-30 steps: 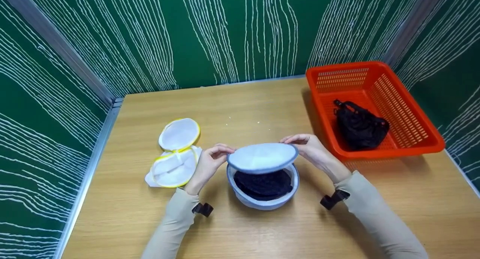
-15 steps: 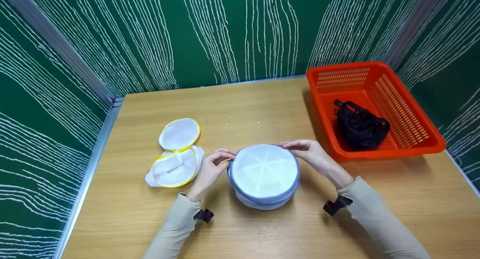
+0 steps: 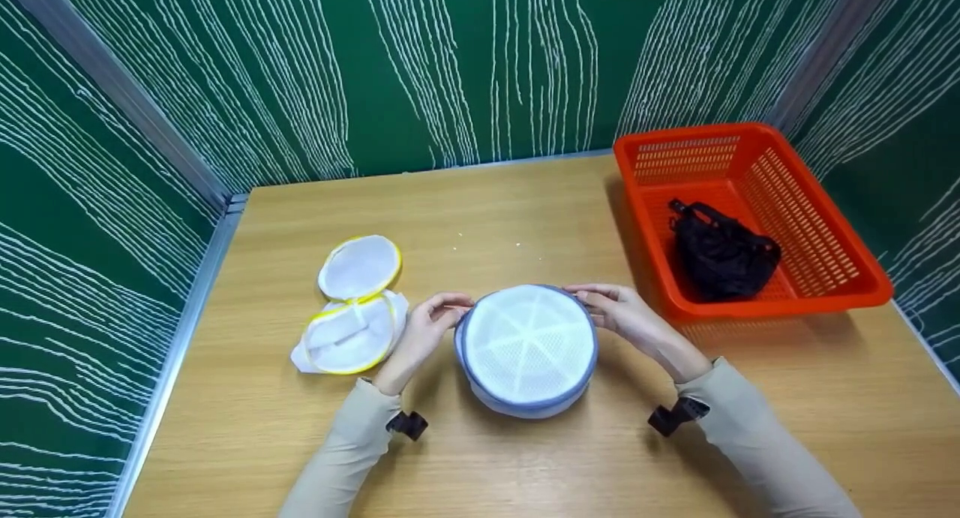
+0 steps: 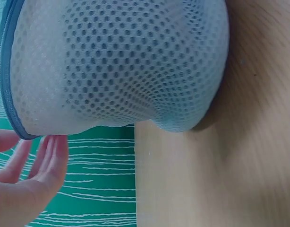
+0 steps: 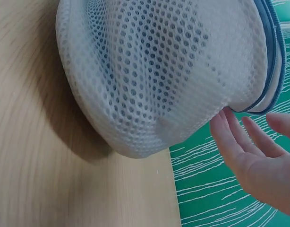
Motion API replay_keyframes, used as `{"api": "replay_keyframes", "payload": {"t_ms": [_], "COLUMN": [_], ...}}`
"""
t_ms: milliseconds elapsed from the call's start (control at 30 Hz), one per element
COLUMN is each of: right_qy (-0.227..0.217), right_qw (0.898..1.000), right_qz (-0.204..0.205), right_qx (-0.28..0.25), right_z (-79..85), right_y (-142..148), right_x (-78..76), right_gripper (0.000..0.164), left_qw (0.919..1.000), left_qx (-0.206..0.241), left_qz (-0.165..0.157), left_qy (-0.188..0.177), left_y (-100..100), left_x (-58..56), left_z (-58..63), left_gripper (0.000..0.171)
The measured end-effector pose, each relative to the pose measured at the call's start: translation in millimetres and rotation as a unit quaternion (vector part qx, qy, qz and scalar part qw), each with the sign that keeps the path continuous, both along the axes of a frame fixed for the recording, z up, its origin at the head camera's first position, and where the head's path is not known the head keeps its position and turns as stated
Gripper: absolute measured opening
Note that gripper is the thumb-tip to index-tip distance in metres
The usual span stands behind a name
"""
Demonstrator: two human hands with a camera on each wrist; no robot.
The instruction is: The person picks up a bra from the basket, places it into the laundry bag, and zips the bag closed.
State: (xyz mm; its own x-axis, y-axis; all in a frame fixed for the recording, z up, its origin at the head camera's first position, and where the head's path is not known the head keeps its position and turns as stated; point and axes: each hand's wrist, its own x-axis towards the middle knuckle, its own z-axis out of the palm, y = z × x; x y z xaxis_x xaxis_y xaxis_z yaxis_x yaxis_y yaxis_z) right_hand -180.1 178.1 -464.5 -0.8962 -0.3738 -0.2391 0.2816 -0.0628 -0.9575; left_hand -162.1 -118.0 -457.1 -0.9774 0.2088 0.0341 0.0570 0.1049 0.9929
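A round white mesh laundry bag (image 3: pixel 529 345) with blue-grey edging stands on the table, its lid lying over the top. In the right wrist view the lid's edge (image 5: pixel 277 61) shows a gap from the bag's rim. My left hand (image 3: pixel 433 326) is at the bag's left side; in the left wrist view its fingertips (image 4: pixel 53 142) touch the mesh just below the rim. On the other side, my right hand (image 3: pixel 626 319) has its fingers extended against the mesh, with the thumb apart from it. The dark cloth seen inside earlier is now hidden by the lid.
Left of the bag lies a smaller white mesh bag (image 3: pixel 349 341) with yellow edging, its round lid folded back. An orange basket (image 3: pixel 780 308) stands at the right, holding a black cloth bundle (image 3: pixel 724 255). Green walls (image 3: pixel 480 67) with white lines enclose the table.
The lid, which was held up at a tilt between both hands, has come down over the bag and covers the dark cloth. Both hands have let go of its edge.
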Motion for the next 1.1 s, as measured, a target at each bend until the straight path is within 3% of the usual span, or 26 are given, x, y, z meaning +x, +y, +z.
{"api": "replay_keyframes", "payload": {"t_ms": [200,367,467,633,867,967,1100], "right_qy": [-0.01,-0.003,0.009,0.017,0.024,0.039,0.058], "right_qw": [1.0,1.0,0.998,0.996,0.996,0.994,0.992], "right_qz": [-0.008,-0.006,0.003,0.011,0.011,0.012,0.018], "right_qx": [0.019,0.029,0.056,0.084,0.085,0.097,0.11], "right_z": [2.3,3.8,4.9,7.0,6.2,5.0,4.8], "right_y": [-2.3,-3.8,-3.8,-3.4,-1.5,-0.9,0.1], "right_x": [2.1,4.7,6.6,9.9,12.2,12.6,13.7], "right_gripper": [0.046,0.046,0.048,0.049,0.043,0.041,0.041], "left_qw": [0.9959,0.982,0.9733,0.9629,0.9489,0.945,0.9462], "left_qx": [-0.042,-0.096,-0.114,-0.154,-0.213,-0.216,-0.194], "left_qz": [-0.018,-0.071,-0.104,-0.139,-0.162,-0.166,-0.173], "left_qy": [-0.078,-0.146,-0.169,-0.173,-0.167,-0.181,-0.193], "left_y": [4.7,8.3,12.2,20.3,29.3,31.5,33.1], "left_x": [-13.1,-24.5,-29.1,-31.7,-30.6,-30.7,-29.7], "left_z": [7.6,12.7,16.5,24.0,32.9,35.0,35.9], "left_gripper": [0.028,0.032,0.034,0.033,0.029,0.025,0.019]}}
